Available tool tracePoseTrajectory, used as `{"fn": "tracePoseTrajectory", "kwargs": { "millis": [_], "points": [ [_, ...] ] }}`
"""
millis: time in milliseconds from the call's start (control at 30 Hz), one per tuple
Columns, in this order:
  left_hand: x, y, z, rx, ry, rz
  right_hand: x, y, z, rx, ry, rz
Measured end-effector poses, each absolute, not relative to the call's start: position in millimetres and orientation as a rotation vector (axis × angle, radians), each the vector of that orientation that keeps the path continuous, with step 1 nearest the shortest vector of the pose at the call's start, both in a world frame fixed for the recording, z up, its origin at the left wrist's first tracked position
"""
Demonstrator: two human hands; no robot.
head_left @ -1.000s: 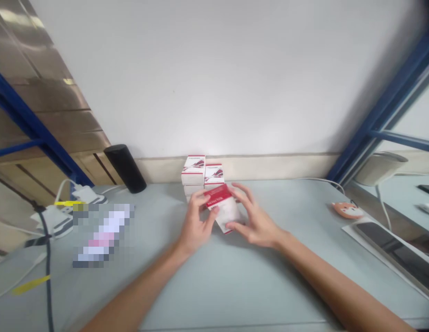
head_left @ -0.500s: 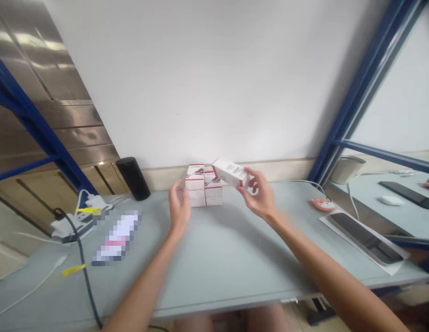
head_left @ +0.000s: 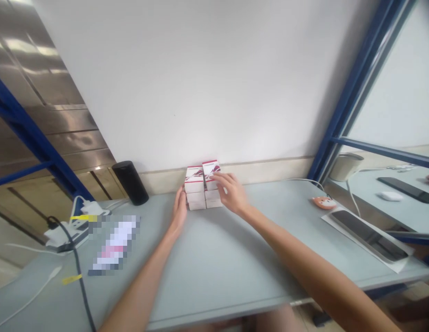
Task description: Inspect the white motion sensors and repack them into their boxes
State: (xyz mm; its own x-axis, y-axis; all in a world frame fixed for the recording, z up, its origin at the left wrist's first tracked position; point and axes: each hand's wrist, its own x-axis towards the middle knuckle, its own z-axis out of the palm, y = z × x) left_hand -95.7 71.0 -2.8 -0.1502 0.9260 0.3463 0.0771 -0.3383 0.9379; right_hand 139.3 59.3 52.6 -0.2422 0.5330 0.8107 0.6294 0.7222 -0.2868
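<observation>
While stacked, boxes [head_left: 195, 186] between left grip [head_left: 179, 213], right grip [head_left: 232, 192].

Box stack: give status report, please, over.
Left hand open, flat against box stack left side. Right hand fingers on top box. Black cylinder stands apart, left.

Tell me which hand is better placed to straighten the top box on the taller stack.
Right, probably. The right hand has its fingers on the top box, while the left hand is pressed against the lower left side of the stack of boxes, apart from that box.
</observation>
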Motion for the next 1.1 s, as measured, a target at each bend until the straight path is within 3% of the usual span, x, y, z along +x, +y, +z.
{"fn": "tracePoseTrajectory", "kwargs": {
  "millis": [267,667,1100],
  "points": [
    [-90.4,64.5,8.4,1.161,1.108,1.452,150.6,42.3,27.2,-0.837,-1.596,0.683],
    [-102.2,57.5,20.8,1.12,1.16,1.378,158.9,46.8,22.3,-0.925,-1.499,0.947],
    [-45.1,105.3,39.0,0.991,0.959,1.325,164.0,54.1,6.9,-1.016,-1.526,0.856]
  ]
}}
